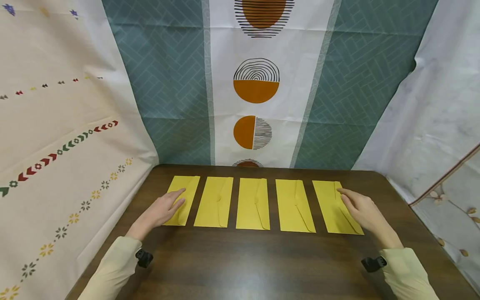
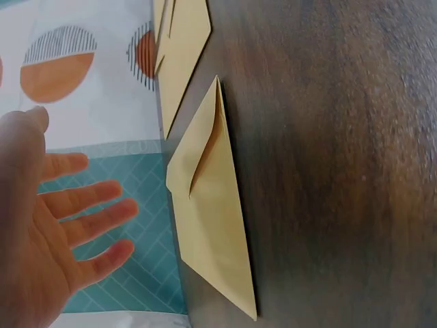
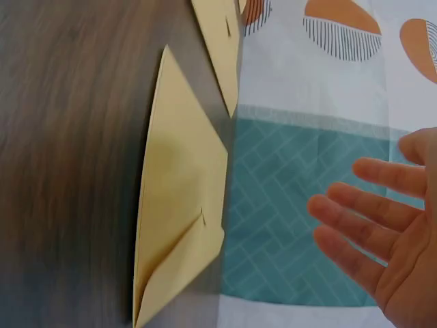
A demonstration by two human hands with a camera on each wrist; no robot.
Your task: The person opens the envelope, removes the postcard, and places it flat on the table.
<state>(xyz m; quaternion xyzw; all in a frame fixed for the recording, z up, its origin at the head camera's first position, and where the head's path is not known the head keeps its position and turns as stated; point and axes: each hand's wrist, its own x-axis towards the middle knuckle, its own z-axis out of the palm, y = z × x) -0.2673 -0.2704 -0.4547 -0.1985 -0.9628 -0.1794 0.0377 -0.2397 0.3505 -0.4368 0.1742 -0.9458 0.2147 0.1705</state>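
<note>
Several yellow envelopes lie in a row across the dark table, their flaps facing up. My left hand (image 1: pixel 162 209) hovers over the leftmost envelope (image 1: pixel 190 196) and hides part of it. In the left wrist view, the fingers (image 2: pixel 92 225) are spread and relaxed, apart from the nearest envelope (image 2: pixel 212 212), whose flap lifts slightly. At the other end of the row, my right hand (image 1: pixel 365 210) overlaps the rightmost envelope (image 1: pixel 330 208) from its right side. Its fingers (image 3: pixel 355 225) are loosely extended in the right wrist view, with nothing held. Between the hands lies the middle envelope (image 1: pixel 251 204).
The brown wooden table (image 1: pixel 255 262) extends toward me in front of the row. Behind its far edge hangs a teal and white patterned curtain (image 1: pixel 172 83). A pale embroidered cloth (image 1: pixel 56 125) borders the left side, and a whitish floral cloth (image 1: pixel 446 125) the right.
</note>
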